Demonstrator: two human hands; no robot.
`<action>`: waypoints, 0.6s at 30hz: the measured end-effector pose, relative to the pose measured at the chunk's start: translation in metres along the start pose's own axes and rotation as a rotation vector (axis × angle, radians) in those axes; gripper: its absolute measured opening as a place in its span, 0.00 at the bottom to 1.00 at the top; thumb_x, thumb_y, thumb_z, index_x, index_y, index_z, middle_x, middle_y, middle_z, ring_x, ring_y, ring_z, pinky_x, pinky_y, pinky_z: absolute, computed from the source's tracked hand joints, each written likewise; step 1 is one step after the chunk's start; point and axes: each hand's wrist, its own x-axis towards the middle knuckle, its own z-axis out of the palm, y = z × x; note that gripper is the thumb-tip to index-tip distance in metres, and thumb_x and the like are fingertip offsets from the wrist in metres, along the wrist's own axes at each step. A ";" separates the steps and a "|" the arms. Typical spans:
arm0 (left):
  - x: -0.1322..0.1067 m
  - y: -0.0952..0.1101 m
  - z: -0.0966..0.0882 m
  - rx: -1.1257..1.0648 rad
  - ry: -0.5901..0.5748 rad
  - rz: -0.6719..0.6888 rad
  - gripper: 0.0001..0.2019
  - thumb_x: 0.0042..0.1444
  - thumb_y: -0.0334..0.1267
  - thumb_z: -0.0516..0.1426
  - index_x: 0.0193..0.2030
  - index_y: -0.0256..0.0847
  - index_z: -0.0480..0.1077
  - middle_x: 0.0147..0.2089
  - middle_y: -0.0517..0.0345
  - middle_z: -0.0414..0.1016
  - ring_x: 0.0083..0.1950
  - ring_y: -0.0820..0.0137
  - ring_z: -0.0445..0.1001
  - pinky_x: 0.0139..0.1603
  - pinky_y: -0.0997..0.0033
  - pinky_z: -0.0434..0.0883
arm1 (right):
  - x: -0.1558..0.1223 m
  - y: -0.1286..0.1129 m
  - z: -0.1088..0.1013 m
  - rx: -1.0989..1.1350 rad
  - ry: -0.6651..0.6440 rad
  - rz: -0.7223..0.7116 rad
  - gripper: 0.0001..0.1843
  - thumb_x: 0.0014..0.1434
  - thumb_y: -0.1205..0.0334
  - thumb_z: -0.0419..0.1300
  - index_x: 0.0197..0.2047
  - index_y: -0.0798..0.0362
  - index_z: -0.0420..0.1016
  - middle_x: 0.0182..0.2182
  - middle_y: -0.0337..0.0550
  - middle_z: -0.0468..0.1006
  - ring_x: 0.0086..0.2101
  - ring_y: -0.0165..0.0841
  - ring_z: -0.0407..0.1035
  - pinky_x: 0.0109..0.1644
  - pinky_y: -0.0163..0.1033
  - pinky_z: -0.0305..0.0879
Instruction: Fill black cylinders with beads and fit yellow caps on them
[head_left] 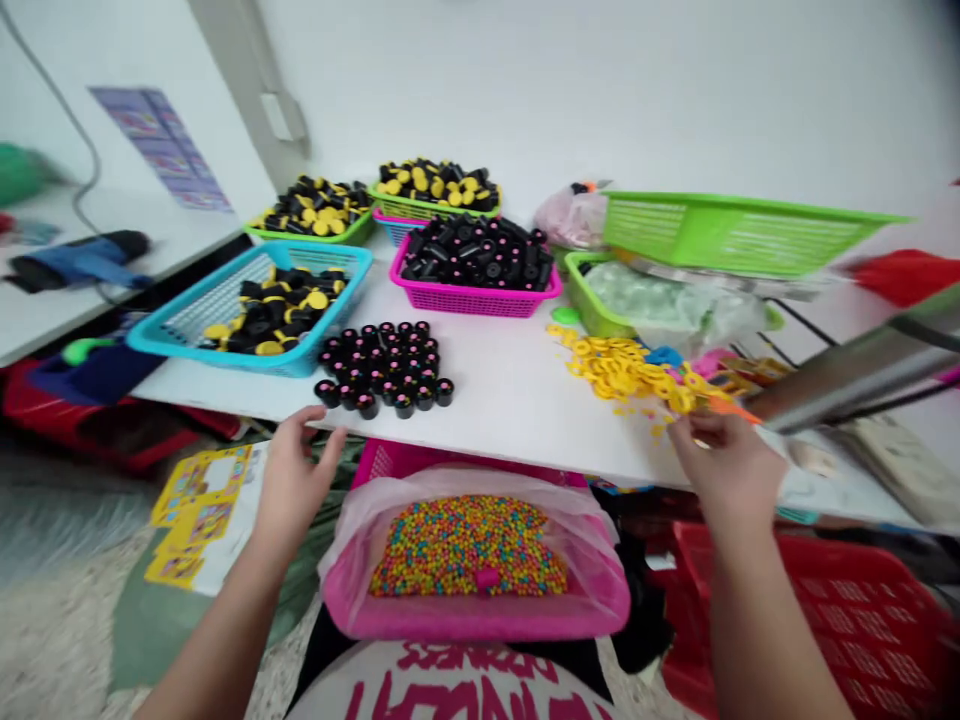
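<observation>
My left hand (298, 465) is at the table's front edge, thumb and fingers apart, holding nothing. Its fingertips come close to a group of short black cylinders with pink centres (386, 365), standing in rough rows. On the right, my right hand (727, 465) is closed in a pinch at the near edge of a pile of yellow plastic rings (626, 372). A yellow piece shows at its fingers, partly hidden. Between my forearms, a pink basket (480, 625) lined with thin plastic holds many tiny coloured balls (465, 545) and a small pink piece (487, 578).
Behind the cylinders stand a blue basket (169, 335) of black-and-yellow parts and a magenta basket (476, 300) of black parts. Green baskets (750, 235) sit at the back. A metal tube (847, 365) slants in at right. A blue heat gun (90, 262) lies left; red crates (847, 610) stand below.
</observation>
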 end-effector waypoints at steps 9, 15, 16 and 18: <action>0.014 0.025 0.024 0.104 -0.014 -0.003 0.21 0.58 0.52 0.58 0.52 0.39 0.69 0.38 0.55 0.74 0.34 0.66 0.74 0.42 0.65 0.72 | -0.070 -0.063 -0.002 0.416 -0.171 0.048 0.15 0.46 0.50 0.69 0.35 0.47 0.76 0.32 0.47 0.81 0.31 0.39 0.77 0.43 0.48 0.77; 0.016 0.034 0.021 0.151 0.004 0.035 0.17 0.57 0.48 0.58 0.48 0.39 0.70 0.43 0.49 0.77 0.45 0.59 0.78 0.47 0.61 0.72 | -0.087 -0.068 0.002 0.397 -0.307 -0.075 0.18 0.54 0.48 0.66 0.44 0.49 0.81 0.36 0.45 0.84 0.34 0.38 0.79 0.44 0.48 0.79; 0.015 0.037 0.017 0.128 -0.004 0.049 0.16 0.56 0.47 0.59 0.46 0.40 0.70 0.44 0.49 0.77 0.45 0.59 0.78 0.48 0.61 0.73 | -0.090 -0.070 0.000 0.385 -0.321 -0.101 0.18 0.55 0.49 0.66 0.45 0.48 0.82 0.38 0.45 0.84 0.35 0.39 0.80 0.45 0.49 0.79; 0.008 0.045 0.006 0.014 -0.063 0.058 0.13 0.54 0.46 0.61 0.41 0.41 0.68 0.47 0.49 0.78 0.44 0.61 0.78 0.47 0.61 0.74 | -0.098 -0.078 -0.006 0.386 -0.334 -0.184 0.14 0.57 0.52 0.66 0.45 0.45 0.82 0.40 0.43 0.85 0.37 0.40 0.80 0.48 0.50 0.79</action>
